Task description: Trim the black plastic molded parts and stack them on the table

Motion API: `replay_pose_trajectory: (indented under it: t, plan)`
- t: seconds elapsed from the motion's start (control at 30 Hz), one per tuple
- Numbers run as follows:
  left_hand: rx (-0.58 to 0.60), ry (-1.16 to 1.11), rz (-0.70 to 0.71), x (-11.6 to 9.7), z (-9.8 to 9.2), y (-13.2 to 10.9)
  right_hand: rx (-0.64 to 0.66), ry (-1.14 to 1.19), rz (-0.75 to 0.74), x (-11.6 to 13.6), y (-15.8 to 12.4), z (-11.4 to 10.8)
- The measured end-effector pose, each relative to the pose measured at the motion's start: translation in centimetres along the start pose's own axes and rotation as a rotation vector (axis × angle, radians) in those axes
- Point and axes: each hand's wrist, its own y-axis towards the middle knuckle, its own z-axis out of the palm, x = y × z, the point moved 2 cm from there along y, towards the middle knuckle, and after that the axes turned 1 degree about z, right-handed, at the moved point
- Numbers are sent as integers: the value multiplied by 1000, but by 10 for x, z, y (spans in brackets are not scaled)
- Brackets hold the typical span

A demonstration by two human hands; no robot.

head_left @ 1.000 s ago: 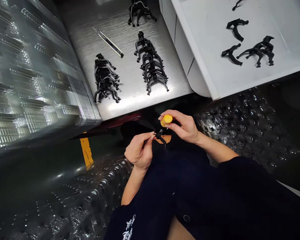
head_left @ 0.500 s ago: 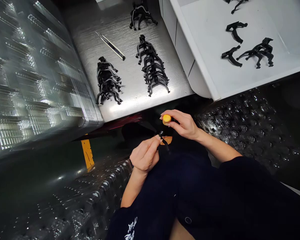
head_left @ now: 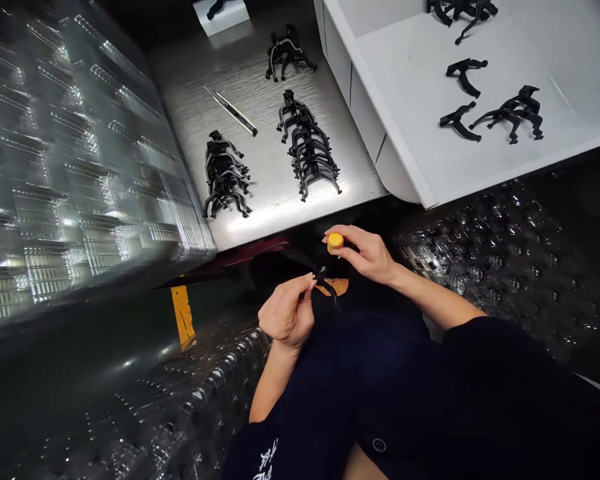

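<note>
Black plastic clip [head_left: 324, 283]: one, pinched at its upper end, its long axis running down and rightward from the left hand's fingertips toward the person's lap.
Left hand [head_left: 287, 315]: fingers closed on the clip, holding it.
Right hand [head_left: 367, 255]: fingers clenched around one yellow cylinder [head_left: 335, 243], which is just above the clip and apart from it.
Lap: one orange-tan piece [head_left: 337, 287] lies just beneath the clip; what it is, I cannot tell.
Steel desk [head_left: 267, 223]: three groups of stacked clips [head_left: 307, 147], the piles too tangled to count; one utility knife [head_left: 231, 111].
White tray [head_left: 485, 163]: four separate lots of clips, one cut off by the frame's edge.
Clear blister trays [head_left: 480, 260]: three stacks around the person.
</note>
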Motion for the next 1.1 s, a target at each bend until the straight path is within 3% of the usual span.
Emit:
replay_pose_trajectory:
  t: [0.17, 0.27, 0.37, 0.57, 0.7, 0.87, 1.03, 1.1]
  plan:
    - [11, -98, -217, 1, 0, -3, 36, 18, -28, -9, -2, 3]
    - [-47, -214, -443, 6, 0, -9, -9, -7, 109, -23, -3, -1]
    - [-107, -294, -574, 8, 3, -10, -61, 67, 167, -16, -3, -5]
    - [-174, -445, -746, 10, 12, -11, -69, 83, -55, 16, -5, 5]
    - [-234, -561, -876, 14, 17, -13, -170, -53, 27, 5, -5, 8]
    - [-286, -670, -1063, 21, 26, -15, -154, 17, -147, 9, -10, 14]
    - [-267, -789, -1222, 28, 33, -21, -238, -114, 4, 2, -11, 16]
    - [-289, -791, -1227, 30, 34, -22, -228, -84, -74, 4, -12, 20]
